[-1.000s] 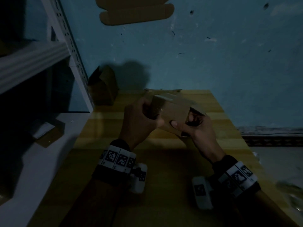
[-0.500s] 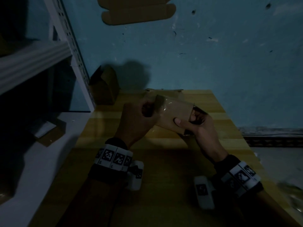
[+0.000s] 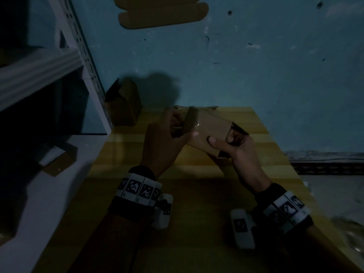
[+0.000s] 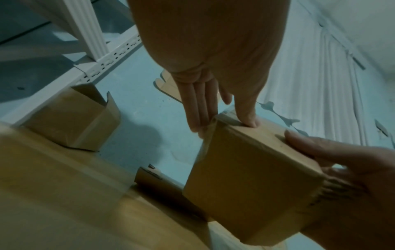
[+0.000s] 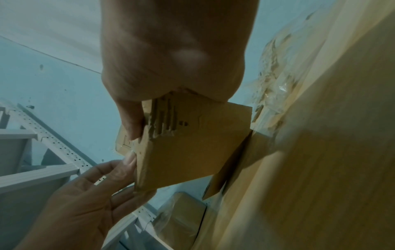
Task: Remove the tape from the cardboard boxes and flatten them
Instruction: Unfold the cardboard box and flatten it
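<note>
Box (image 3: 206,133) tilted further since before; right grip (image 3: 234,146) clutches open end, left grip (image 3: 167,138) pinches taped edge.

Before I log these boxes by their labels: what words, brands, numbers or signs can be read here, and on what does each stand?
No readable words or numbers.
Wrist bands: black-and-white square code patterns, with tiny marks beneath, too small to read.
Held box: a faint printed outline beside the right hand's thumb, too blurred to read.
Left hand and the other boxes: no print visible.
</note>
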